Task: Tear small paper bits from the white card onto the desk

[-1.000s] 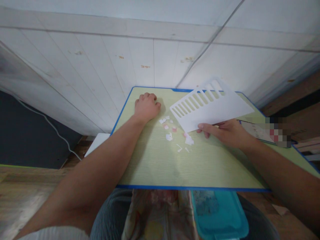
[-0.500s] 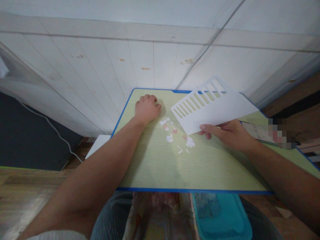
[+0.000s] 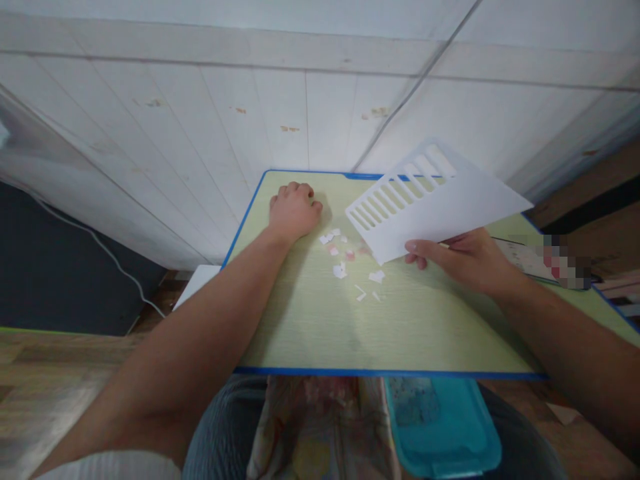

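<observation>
My right hand [image 3: 463,260] pinches a white sheet [image 3: 440,217], thumb on top and fingers beneath, near its lower edge. The sheet is tilted above the table, with a row of rounded slots cut along one side, narrow to wide; it looks like stiff paper or card. My left hand [image 3: 294,210] rests on the far left of the tabletop, its fingers curled under and the fingertips hidden; nothing shows in it. Between the hands lie several small white and pinkish paper scraps [image 3: 340,269], some close under the sheet's lower corner.
The pale green table [image 3: 310,327] has a blue edge and stands against a white plank wall [image 3: 280,100]. A phone-like flat object [image 3: 525,257], partly blurred, lies at the right. Below the front edge, a turquoise plastic container [image 3: 465,427] sits beside a patterned cloth [image 3: 320,433] on my lap.
The white sheet has shifted slightly right and up with my right hand. My left hand stays in the same place. The whole view has moved a little.
</observation>
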Action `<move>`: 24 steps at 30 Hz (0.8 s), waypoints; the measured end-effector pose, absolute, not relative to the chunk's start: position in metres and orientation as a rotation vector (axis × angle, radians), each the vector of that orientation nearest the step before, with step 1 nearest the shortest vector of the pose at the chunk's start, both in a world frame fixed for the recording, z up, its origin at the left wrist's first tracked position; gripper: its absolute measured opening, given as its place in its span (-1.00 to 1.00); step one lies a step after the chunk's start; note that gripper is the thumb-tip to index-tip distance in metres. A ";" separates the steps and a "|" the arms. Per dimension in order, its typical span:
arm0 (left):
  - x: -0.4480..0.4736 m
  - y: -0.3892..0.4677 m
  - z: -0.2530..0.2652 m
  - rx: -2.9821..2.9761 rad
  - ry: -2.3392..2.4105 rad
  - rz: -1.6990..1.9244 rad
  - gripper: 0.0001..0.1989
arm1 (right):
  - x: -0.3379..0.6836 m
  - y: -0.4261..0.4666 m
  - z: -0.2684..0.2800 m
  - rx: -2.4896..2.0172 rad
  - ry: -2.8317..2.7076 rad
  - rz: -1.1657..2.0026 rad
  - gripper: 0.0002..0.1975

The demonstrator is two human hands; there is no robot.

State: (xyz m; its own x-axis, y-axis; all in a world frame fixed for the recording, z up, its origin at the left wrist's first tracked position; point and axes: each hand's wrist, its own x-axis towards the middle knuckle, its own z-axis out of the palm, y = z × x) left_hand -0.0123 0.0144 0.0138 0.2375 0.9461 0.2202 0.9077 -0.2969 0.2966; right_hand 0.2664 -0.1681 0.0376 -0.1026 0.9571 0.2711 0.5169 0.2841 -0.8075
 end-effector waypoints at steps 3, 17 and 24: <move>-0.014 0.021 0.007 2.403 1.765 0.588 -0.60 | 0.267 -0.170 0.040 -1.319 -1.748 0.754 -0.52; -0.018 0.010 0.012 2.378 1.818 0.564 -0.61 | 0.240 -0.183 -0.003 -1.395 -1.248 0.745 -0.60; -0.043 -0.066 0.014 2.427 1.834 0.582 -0.50 | 0.232 -0.192 -0.010 -1.575 -1.106 0.646 -0.78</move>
State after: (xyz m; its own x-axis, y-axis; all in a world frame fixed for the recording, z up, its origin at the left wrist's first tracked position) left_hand -0.0428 -0.0656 0.0145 0.2284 0.9359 0.2682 0.9192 -0.2980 0.2572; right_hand 0.2321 -0.1925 -0.0104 0.4252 0.8954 0.1325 0.3250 -0.0144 -0.9456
